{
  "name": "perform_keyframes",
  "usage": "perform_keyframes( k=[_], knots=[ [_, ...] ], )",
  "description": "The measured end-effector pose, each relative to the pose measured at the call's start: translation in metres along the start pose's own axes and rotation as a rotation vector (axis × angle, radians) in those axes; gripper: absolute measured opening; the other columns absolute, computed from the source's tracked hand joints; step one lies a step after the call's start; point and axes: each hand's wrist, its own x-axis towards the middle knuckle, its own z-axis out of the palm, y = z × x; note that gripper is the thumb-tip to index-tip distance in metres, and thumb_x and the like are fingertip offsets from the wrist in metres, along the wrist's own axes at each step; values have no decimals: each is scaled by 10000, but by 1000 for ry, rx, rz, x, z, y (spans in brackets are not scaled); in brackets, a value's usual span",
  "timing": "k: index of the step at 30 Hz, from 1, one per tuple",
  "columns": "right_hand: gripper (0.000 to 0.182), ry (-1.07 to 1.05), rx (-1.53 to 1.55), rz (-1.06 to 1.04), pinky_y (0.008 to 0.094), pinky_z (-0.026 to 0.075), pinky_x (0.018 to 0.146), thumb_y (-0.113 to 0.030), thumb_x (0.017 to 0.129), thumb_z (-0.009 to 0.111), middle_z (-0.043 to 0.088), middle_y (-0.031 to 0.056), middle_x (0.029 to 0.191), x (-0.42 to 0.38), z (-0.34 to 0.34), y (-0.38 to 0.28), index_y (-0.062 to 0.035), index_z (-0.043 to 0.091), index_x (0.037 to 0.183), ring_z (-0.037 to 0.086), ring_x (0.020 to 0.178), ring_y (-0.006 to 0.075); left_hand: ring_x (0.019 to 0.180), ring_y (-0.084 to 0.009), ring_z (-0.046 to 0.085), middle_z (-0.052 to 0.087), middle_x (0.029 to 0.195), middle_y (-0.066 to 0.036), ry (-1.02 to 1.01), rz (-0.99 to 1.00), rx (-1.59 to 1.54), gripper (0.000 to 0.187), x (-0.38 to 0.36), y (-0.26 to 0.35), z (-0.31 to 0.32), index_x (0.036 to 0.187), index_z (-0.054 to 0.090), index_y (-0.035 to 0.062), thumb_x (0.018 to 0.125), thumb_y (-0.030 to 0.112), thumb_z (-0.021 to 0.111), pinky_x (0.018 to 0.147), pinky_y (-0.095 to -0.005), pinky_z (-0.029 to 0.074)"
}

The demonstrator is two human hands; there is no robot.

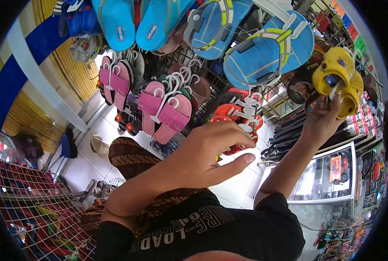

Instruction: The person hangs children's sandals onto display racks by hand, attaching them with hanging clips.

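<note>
My right hand is raised at the right and grips a pair of small yellow clogs from below, near a white plastic hanger between them. In the middle of the view my left hand holds nothing. Its fingers are bent, with the thumb apart from them. Beyond it hang pink slides on white hangers, and red-orange clogs are partly hidden behind its fingers. Large blue sandals with grey and yellow straps hang above, between the two hands.
More blue slippers hang at the top. A glass display case stands at the right, below dark hanging belts. A wire grid is at lower left, and a blue broom leans near the white tiled floor.
</note>
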Motion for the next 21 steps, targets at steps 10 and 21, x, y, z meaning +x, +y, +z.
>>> perform_keyframes(
  k=[10, 21],
  knots=[
    [462, 15, -361, -251, 339, 465, 640, -71, 864, 533, 501, 114, 964, -125, -17, 13, -52, 296, 1260, 536, 788, 227, 808, -206, 638, 652, 858, -105, 266, -285, 175, 135, -136, -14, -81, 910, 648, -10, 833, 100, 666, 726, -298, 488],
    [676, -2013, -775, -11, 670, 285, 1008, -499, 784, 630, 58, 108, 1565, -418, 46, 93, -376, 386, 1402, 212, 1324, 528, 578, -65, 489, 568, 637, 3, 1207, -846, 377, 251, -444, -99, -202, 750, 596, 8, 875, 217, 653, 552, -230, 394]
  ],
)
